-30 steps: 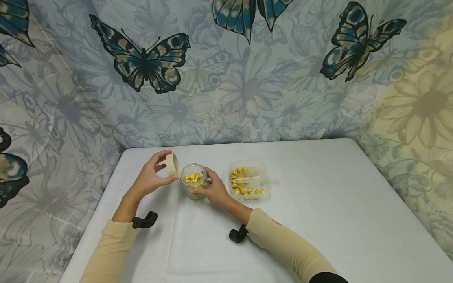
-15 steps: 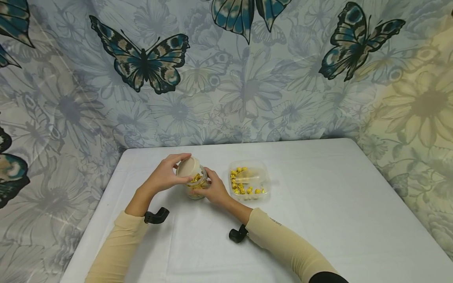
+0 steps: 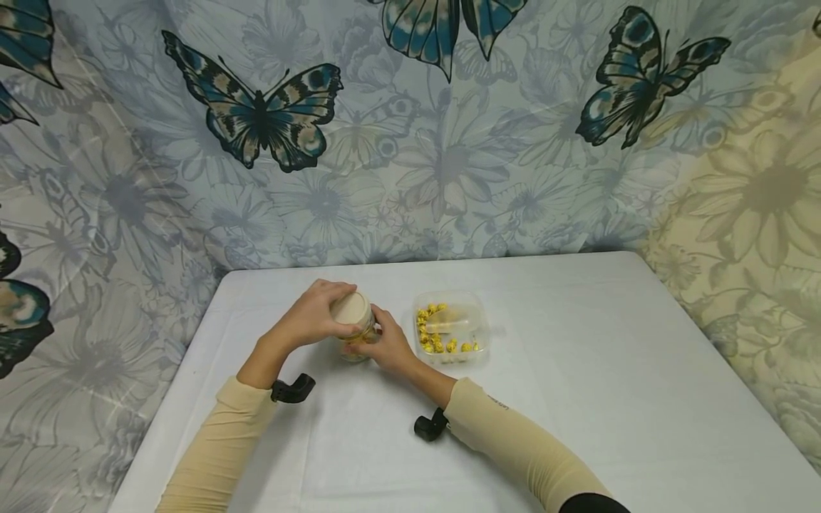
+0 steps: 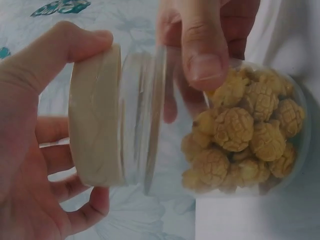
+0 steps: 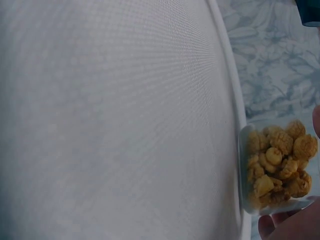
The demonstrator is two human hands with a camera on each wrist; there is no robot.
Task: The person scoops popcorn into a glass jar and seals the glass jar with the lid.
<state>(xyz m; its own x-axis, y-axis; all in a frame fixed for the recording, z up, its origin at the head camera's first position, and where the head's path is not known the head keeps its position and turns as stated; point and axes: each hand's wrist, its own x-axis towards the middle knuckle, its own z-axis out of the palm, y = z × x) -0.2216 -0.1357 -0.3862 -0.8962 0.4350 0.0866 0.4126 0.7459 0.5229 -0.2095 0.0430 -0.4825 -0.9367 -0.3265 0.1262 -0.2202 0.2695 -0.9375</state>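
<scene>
In the head view my left hand (image 3: 311,315) holds a cream round lid (image 3: 351,309) over the mouth of a clear jar (image 3: 351,350). The left wrist view shows the thumb and fingers spread around the lid's side (image 4: 95,120). A band of clear glass neck (image 4: 137,115) shows between the lid and the jar's shoulder. Round yellow-brown popcorn pieces (image 4: 232,127) fill the lower part of the jar. My right hand (image 3: 389,343) grips the jar from the right, thumb across its side. The jar stands upright on the white table, popcorn (image 5: 280,162) visible through its wall in the right wrist view.
Right of the jar sits a clear plastic tub (image 3: 477,306) with yellow popcorn pieces (image 3: 425,331) along its left and front sides. A white cloth covers the table (image 3: 577,370). Behind it hangs a butterfly-patterned backdrop (image 3: 449,164).
My left hand has moved right, bringing the lid from upright beside the jar to flat over its mouth. The right hand stays on the jar. The tub has not moved.
</scene>
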